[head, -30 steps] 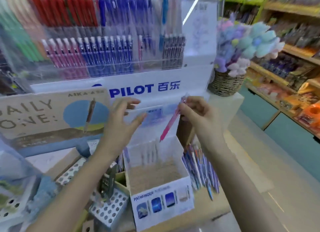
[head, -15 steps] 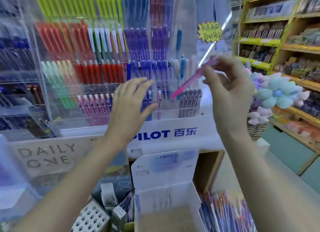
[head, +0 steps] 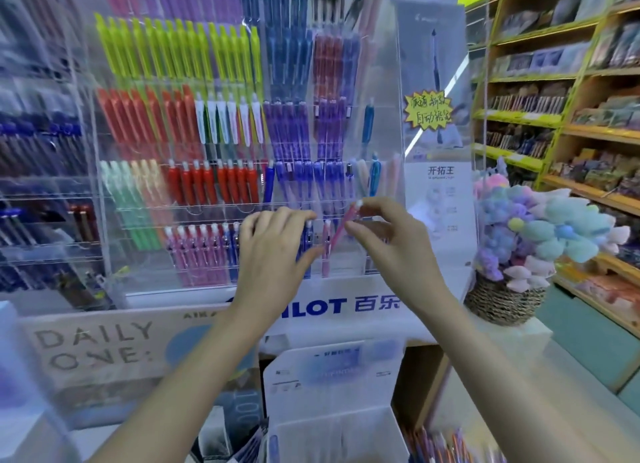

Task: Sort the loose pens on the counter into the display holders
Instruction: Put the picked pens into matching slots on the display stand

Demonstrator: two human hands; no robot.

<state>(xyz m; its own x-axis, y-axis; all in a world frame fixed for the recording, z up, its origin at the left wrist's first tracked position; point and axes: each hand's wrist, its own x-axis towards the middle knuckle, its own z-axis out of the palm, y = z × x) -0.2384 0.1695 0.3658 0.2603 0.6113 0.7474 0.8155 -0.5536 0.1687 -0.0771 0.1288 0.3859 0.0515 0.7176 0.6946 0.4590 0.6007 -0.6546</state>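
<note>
My right hand [head: 394, 251] pinches a pink pen [head: 341, 228] near its white top end. The pen slants down to the left, its tip in front of the bottom row of the clear acrylic display holder [head: 384, 130]. My left hand [head: 273, 254] is raised against that same bottom row, fingers loosely bent, holding nothing, beside a single pink pen [head: 326, 251] standing in a slot. A row of pink pens [head: 197, 251] fills slots further left. Loose pens [head: 446, 445] lie on the counter at bottom right.
A white cardboard box [head: 332, 393] stands open below my hands. A woven basket [head: 502, 300] with plush flowers sits on the counter to the right. Shelves with goods [head: 561, 116] line the right wall. A "DAILY ONE" sign [head: 93, 348] stands at lower left.
The view tilted up to the display. My right hand brought the pink pen down from upper right to the bottom row. My left hand moved right, close to the pen.
</note>
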